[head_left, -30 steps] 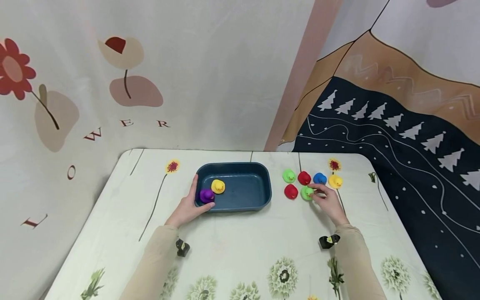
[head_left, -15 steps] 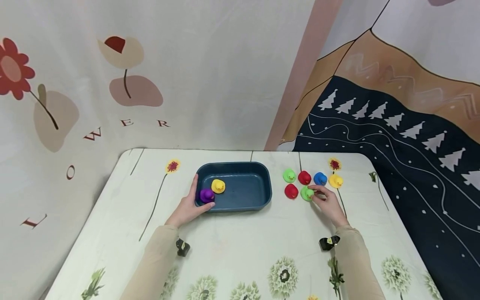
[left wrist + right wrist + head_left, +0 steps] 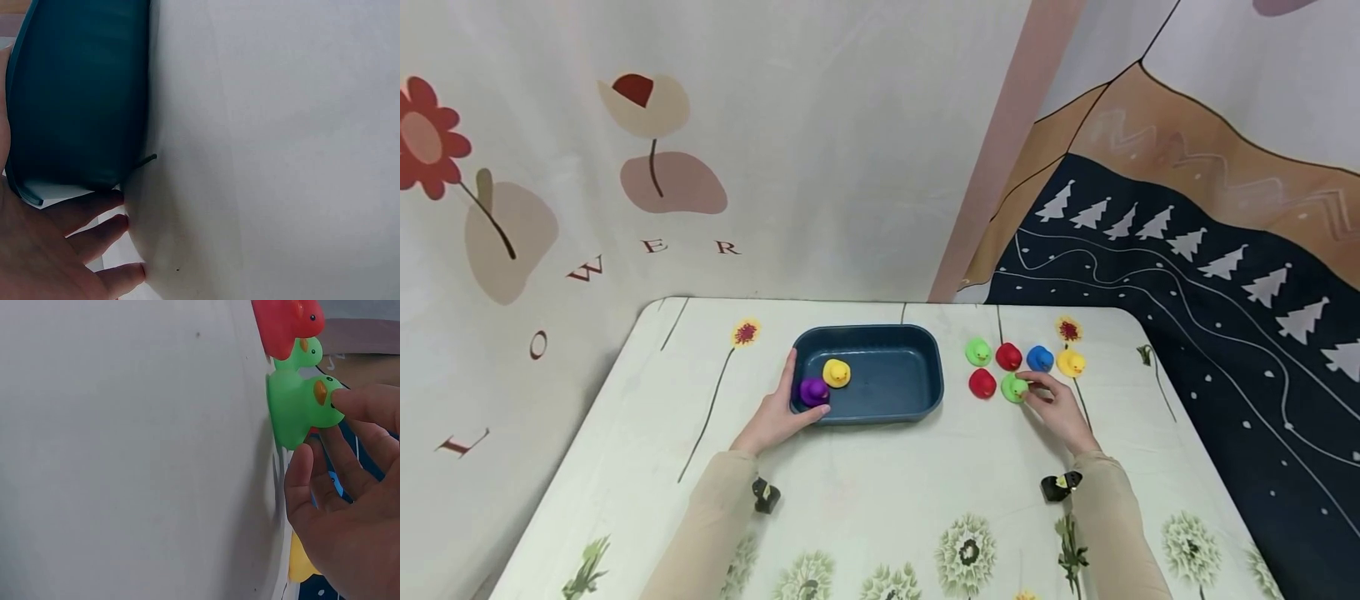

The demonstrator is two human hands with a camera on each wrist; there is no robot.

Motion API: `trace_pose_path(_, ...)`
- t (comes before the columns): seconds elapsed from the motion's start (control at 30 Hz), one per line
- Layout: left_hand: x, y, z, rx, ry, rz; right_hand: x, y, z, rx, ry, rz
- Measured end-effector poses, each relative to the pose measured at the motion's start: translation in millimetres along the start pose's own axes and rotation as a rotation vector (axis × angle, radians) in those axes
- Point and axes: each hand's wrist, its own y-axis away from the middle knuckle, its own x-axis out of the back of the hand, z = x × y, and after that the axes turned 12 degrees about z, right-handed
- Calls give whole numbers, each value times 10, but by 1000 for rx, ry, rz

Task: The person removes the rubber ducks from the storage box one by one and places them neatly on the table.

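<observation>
In the head view, my left hand holds the left end of a dark blue tray, its thumb lying along the front-left corner. Inside the tray sit a purple rubber duck and a yellow rubber duck. The left wrist view shows the tray with fingers against its outside. My right hand pinches the head of a light green rubber duck standing on the table. In the right wrist view, a fingertip touches that green duck by its eye.
About the right hand stand a red duck, another green duck, a second red duck, a blue duck and a yellow duck. A flower-patterned cloth covers the table. Printed fabric hangs behind.
</observation>
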Motion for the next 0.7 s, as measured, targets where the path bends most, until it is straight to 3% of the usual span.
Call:
trace_pose_path(0.53, -1, 4, 6, -2, -7, -1, 48, -15, 2, 24, -7, -7)
trace_pose_path(0.7, 2, 4, 11, -2, -10, 0, 87, 16, -258, 21, -41, 2)
